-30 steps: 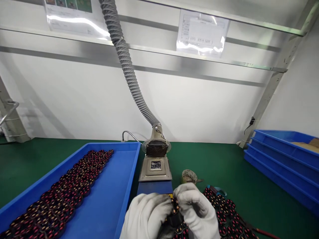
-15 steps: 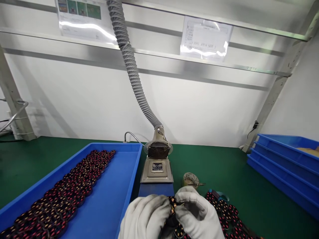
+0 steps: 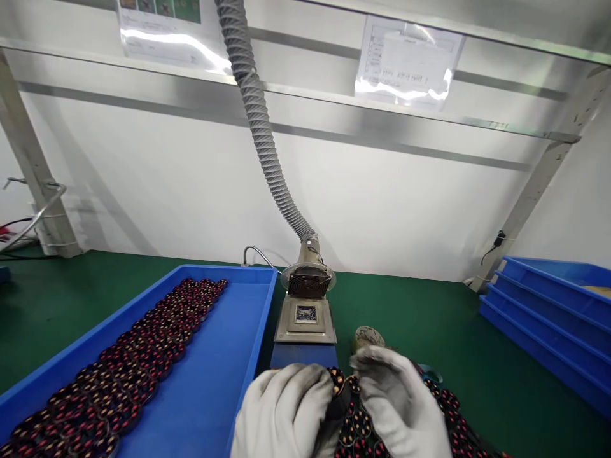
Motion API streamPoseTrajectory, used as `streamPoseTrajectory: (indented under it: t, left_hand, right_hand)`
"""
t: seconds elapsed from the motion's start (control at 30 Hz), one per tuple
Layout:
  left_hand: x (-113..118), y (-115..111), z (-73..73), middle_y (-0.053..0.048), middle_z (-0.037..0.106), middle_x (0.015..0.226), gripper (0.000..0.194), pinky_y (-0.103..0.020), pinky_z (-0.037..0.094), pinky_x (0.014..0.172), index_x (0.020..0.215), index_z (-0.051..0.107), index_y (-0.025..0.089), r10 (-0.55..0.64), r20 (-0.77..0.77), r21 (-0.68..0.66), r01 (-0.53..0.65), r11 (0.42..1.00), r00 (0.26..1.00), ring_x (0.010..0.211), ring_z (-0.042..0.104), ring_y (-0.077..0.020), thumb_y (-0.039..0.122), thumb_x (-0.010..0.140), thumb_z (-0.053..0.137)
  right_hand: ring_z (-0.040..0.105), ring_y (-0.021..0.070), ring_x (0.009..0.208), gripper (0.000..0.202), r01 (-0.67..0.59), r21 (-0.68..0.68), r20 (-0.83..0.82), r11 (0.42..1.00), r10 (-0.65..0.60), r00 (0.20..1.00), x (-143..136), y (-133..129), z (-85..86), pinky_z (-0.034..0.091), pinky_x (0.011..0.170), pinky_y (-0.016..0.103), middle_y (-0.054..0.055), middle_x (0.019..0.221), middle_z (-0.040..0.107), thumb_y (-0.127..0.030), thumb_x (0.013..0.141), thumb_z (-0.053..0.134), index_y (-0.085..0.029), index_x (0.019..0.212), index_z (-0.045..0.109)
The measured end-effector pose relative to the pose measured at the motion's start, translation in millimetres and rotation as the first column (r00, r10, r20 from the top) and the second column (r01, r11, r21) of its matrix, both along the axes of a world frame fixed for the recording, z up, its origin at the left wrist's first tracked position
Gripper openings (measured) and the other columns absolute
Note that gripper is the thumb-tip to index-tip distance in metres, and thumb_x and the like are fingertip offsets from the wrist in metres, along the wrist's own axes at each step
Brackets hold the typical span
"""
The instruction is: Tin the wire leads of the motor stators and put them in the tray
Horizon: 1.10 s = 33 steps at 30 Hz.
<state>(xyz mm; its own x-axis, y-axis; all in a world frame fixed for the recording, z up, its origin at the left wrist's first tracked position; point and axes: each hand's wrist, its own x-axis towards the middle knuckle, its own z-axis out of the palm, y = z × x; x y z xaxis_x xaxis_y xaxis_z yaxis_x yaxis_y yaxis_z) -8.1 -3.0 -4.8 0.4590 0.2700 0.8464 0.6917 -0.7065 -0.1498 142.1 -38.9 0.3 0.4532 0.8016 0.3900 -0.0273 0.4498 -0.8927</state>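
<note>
My gloved left hand [image 3: 286, 410] is closed on a small black round part with copper-coloured spots [image 3: 337, 380], whose top shows past the fingertips. Most of that part is hidden by the glove. Just to the right, my gloved right hand [image 3: 398, 404] is held apart from it, with fingers curved and thumb spaced away; I see nothing between them. Beneath and beside both hands lies a loose pile of similar black round parts [image 3: 361, 423] with red and copper spots.
At left, a long blue tray [image 3: 210, 381] carries rows of these parts. A metal soldering pot [image 3: 305, 315] stands ahead beneath a grey extraction hose [image 3: 265, 137]. A small round tin [image 3: 368, 337] sits beside it. Stacked blue trays [image 3: 548, 324] stand at right.
My right hand has drawn away to the right from the part in my left hand. The left hand keeps its hold. The whole view has shifted slightly.
</note>
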Motion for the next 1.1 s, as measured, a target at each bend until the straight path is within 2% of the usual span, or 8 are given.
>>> streamPoseTrajectory:
  t: [0.1,0.17,0.43,0.63,0.77,0.83,0.97,1.1]
  left_hand:
    - [2,3,-5.1,-0.004,0.069,0.091,0.021,-0.032,0.042,0.076,0.098,0.055,0.017,-0.017,0.029,0.024,0.016,1.0,0.999,0.085,0.062,-0.018,0.019,0.079,0.047]
    - [3,4,-7.3,-0.007,0.067,0.097,0.026,-0.032,0.043,0.08,0.105,0.053,0.015,-0.094,0.077,-0.047,0.098,0.994,0.993,0.091,0.06,-0.0187,0.018,0.08,0.046]
    - [1,12,-2.4,-0.004,0.064,0.094,0.022,-0.027,0.05,0.075,0.109,0.053,0.024,-0.402,0.394,-0.319,0.533,0.783,0.826,0.085,0.061,-0.0159,0.029,0.089,0.046]
    - [-3,10,-2.5,0.005,0.065,0.081,0.016,-0.016,0.052,0.067,0.083,0.06,0.028,-0.165,0.818,-0.289,0.642,0.71,0.551,0.075,0.062,-0.0108,0.019,0.085,0.048]
    - [-9,2,5.9,0.003,0.061,0.111,0.046,-0.022,0.047,0.087,0.111,0.055,0.033,-0.15,0.567,-0.544,0.505,0.67,0.81,0.101,0.057,-0.0158,0.014,0.07,0.064]
    - [-6,2,8.9,0.001,0.06,0.114,0.058,-0.025,0.045,0.09,0.118,0.051,0.032,-0.235,0.465,-0.572,0.492,0.656,0.854,0.104,0.056,-0.0169,0.009,0.066,0.065]
    - [6,8,6.3,0.002,0.069,0.093,0.03,-0.02,0.049,0.081,0.099,0.064,0.03,-0.352,0.654,-0.375,0.691,0.618,0.67,0.089,0.062,-0.0145,0.016,0.073,0.064]
    - [6,12,1.0,0.004,0.069,0.066,0.017,-0.019,0.052,0.07,0.068,0.07,0.027,-0.123,0.921,-0.249,0.801,0.544,0.37,0.069,0.065,-0.0146,0.01,0.07,0.065]
  right_hand:
    - [0.064,0.021,0.08,0.044,-0.415,-0.111,-0.248,0.903,0.379,0.892,-10,16,-5.1,0.05,0.073,0.029,0.007,0.085,0.069,-0.047,0.055,0.078,-0.021,0.088,0.064]
    - [0.064,0.0216,0.078,0.041,-0.537,-0.093,-0.312,0.838,0.488,0.815,-12,23,-8.7,0.05,0.075,0.032,0.007,0.079,0.069,-0.044,0.054,0.079,-0.02,0.084,0.065]
    - [0.066,0.0225,0.074,0.037,-0.643,-0.085,-0.426,0.761,0.556,0.714,-12,27,-17.7,0.052,0.071,0.036,0.007,0.076,0.069,-0.044,0.058,0.077,-0.02,0.084,0.068]
    - [0.066,0.0205,0.061,0.035,-0.655,-0.055,-0.359,0.754,0.597,0.717,-15,20,-15.5,0.053,0.059,0.035,0.007,0.074,0.07,-0.048,0.067,0.069,-0.019,0.087,0.068]
    - [0.067,0.0208,0.069,0.031,-0.617,-0.039,-0.303,0.786,0.579,0.756,-10,16,-9.0,0.053,0.06,0.034,0.007,0.076,0.07,-0.048,0.074,0.063,-0.02,0.087,0.069]
    - [0.067,0.0208,0.075,0.026,-0.596,-0.045,-0.303,0.802,0.558,0.773,-9,16,-9.8,0.053,0.067,0.034,0.007,0.076,0.07,-0.043,0.074,0.064,-0.02,0.083,0.07]
    - [0.066,0.0197,0.075,0.022,-0.671,-0.061,-0.412,0.738,0.594,0.691,-10,28,-20.9,0.053,0.069,0.033,0.005,0.076,0.071,-0.035,0.069,0.071,-0.019,0.084,0.07]
    - [0.066,0.0182,0.064,0.026,-0.791,-0.039,-0.522,0.61,0.663,0.537,-12,38,-29.2,0.054,0.064,0.031,0.004,0.069,0.07,-0.033,0.056,0.08,-0.018,0.075,0.069]
